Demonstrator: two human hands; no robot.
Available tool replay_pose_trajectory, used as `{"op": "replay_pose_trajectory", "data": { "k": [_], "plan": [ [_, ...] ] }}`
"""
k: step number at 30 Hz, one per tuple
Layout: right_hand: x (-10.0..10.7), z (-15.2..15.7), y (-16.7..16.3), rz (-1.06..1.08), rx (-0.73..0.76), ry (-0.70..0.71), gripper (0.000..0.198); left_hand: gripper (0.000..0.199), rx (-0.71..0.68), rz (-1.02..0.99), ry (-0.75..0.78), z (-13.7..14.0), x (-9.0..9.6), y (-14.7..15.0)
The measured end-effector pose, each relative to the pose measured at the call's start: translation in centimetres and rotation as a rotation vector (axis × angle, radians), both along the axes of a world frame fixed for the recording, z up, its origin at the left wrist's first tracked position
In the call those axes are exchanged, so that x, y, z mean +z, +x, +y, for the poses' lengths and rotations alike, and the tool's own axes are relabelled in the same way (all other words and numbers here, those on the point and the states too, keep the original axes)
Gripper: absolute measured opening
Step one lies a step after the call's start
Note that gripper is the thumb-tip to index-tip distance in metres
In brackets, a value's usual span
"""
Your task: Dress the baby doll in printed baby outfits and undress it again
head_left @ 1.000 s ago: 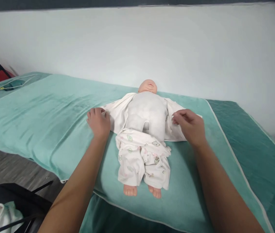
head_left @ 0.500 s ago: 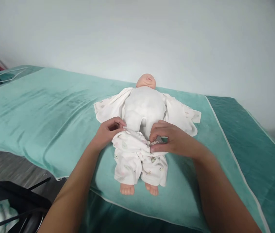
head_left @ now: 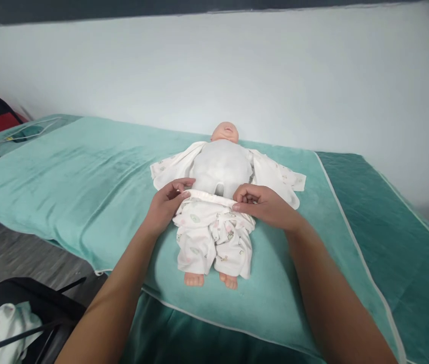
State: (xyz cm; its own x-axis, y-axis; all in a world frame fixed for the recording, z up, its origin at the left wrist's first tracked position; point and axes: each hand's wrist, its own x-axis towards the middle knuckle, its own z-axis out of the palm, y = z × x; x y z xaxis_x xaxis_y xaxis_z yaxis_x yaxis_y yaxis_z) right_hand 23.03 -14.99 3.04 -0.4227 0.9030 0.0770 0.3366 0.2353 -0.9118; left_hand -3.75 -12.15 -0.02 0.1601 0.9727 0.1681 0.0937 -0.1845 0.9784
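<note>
A baby doll [head_left: 222, 161] lies on its back, head toward the wall and bare feet toward me. White printed baby pants [head_left: 197, 247] cover its legs, with the waistband at the upper thighs. My left hand [head_left: 168, 202] pinches the waistband at its left end. At the right end, my right hand [head_left: 259, 203] grips the same band between thumb and fingers. Under the doll's arms a white printed baby shirt [head_left: 278, 174] is spread open, its sleeves stretched out to both sides. The doll's torso looks white and smooth.
A light green blanket [head_left: 66, 167] covers the bed, over a darker green sheet [head_left: 399, 217]. At the lower left stands a black chair [head_left: 43, 298] with white-and-green cloth [head_left: 5, 328] on it. A white cord [head_left: 20, 132] lies at the far left, before a white wall [head_left: 214, 71].
Both hands have drawn the pants' waistband up toward the doll's hips, the right hand moving further. The band now runs straighter across the thighs. The camera view has tilted upward.
</note>
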Motion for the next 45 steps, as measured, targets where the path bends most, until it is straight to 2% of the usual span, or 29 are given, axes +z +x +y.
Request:
{"op": "replay_pose_trajectory", "data": {
  "k": [3, 7, 11, 13, 17, 20, 25, 27, 30, 32, 35, 39, 43, 45],
  "plan": [
    [-0.2, 0.1, 0.4, 0.038, -0.036, -0.035, 0.032, 0.022, 0.026, -0.003, 0.095, 1.1, 1.0, 1.2],
    [-1.0, 0.5, 0.4, 0.087, -0.199, 0.058, 0.043, 0.02, 0.076, -0.006, 0.188, 4.5, 1.1, 1.7],
    [-2.6, 1.6, 0.3, 0.221, -0.414, 0.062, 0.051, 0.016, 0.372, 0.137, 0.172, 8.0, -0.5, 1.7],
    [-3.3, 2.2, 0.4, 0.329, -0.498, 0.029, 0.05, 0.015, 0.462, 0.194, 0.138, 9.1, -1.4, 1.8],
    [-4.1, 3.0, 0.5, 0.47, -0.454, -0.016, 0.041, 0.016, 0.457, 0.2, 0.089, 9.8, -2.4, 2.1],
    [-4.1, 3.6, 0.3, 0.536, -0.445, 0.021, 0.037, 0.015, 0.422, 0.207, 0.074, 9.5, -2.7, 2.2],
    [-4.9, 5.6, -0.2, 0.552, -0.671, 0.189, 0.046, 0.016, 0.424, 0.201, 0.059, 9.1, -2.6, 2.4],
    [-5.4, 6.1, -0.3, 0.492, -0.712, 0.178, 0.045, 0.015, 0.38, 0.19, 0.055, 9.1, -2.6, 2.5],
    [-5.7, 6.1, -0.3, 0.343, -0.667, 0.118, 0.042, 0.015, 0.207, 0.155, 0.035, 9.0, -2.7, 2.5],
    [-5.6, 5.8, 0.1, 0.297, -0.602, 0.082, 0.039, 0.017, 0.115, 0.123, 0.019, 8.9, -2.7, 2.4],
    [-5.1, 5.2, 1.3, 0.286, -0.449, 0.027, 0.034, 0.023, 0.054, 0.108, -0.031, 8.8, -2.5, 2.1],
    [-4.4, 4.6, 2.6, 0.267, -0.28, -0.089, 0.03, 0.038, -0.071, 0.092, -0.212, 8.4, -1.6, 1.5],
    [-4.0, 4.8, 2.5, 0.16, -0.351, -0.205, 0.023, 0.042, -0.228, -0.014, -0.316, 8.0, -0.8, 1.3],
    [-4.0, 5.1, 2.0, 0.102, -0.406, -0.213, 0.017, 0.04, -0.288, -0.086, -0.347, 7.9, -0.8, 1.3]
  ]
}}
